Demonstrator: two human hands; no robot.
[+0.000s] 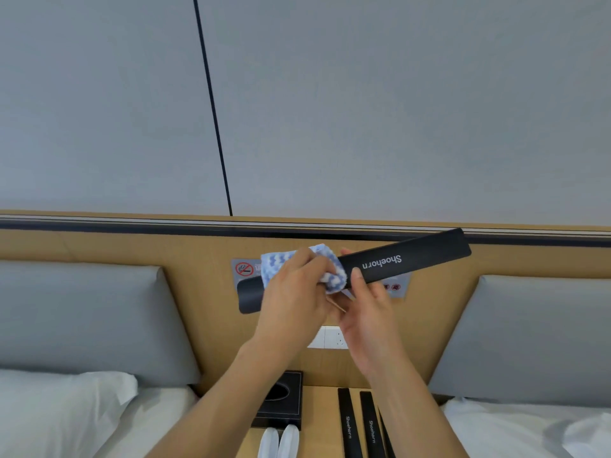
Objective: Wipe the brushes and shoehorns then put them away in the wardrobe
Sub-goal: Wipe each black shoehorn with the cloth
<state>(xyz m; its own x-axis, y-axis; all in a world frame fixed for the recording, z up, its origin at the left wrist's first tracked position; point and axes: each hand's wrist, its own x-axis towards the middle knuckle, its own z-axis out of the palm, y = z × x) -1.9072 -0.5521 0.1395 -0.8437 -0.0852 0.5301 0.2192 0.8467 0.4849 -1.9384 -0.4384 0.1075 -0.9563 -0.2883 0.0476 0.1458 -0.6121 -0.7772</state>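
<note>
A long black shoehorn [413, 257] with white "Shoehorn" lettering is held up in front of the wooden headboard, tilted up to the right. My right hand [367, 312] grips it near the middle from below, thumb on its face. My left hand [294, 292] holds a blue-and-white cloth [330, 276] wrapped round the shoehorn's left half. Two more black shoehorns [348, 424] lie side by side on the nightstand below, with a third dark strip partly hidden behind my right forearm.
A wooden nightstand [320, 421] stands between two beds with grey headboard cushions and white bedding. On it sit a black tissue box [281, 404] and two white rounded objects [279, 441]. A wall socket [330, 337] and a no-smoking sign [244, 269] are on the panel.
</note>
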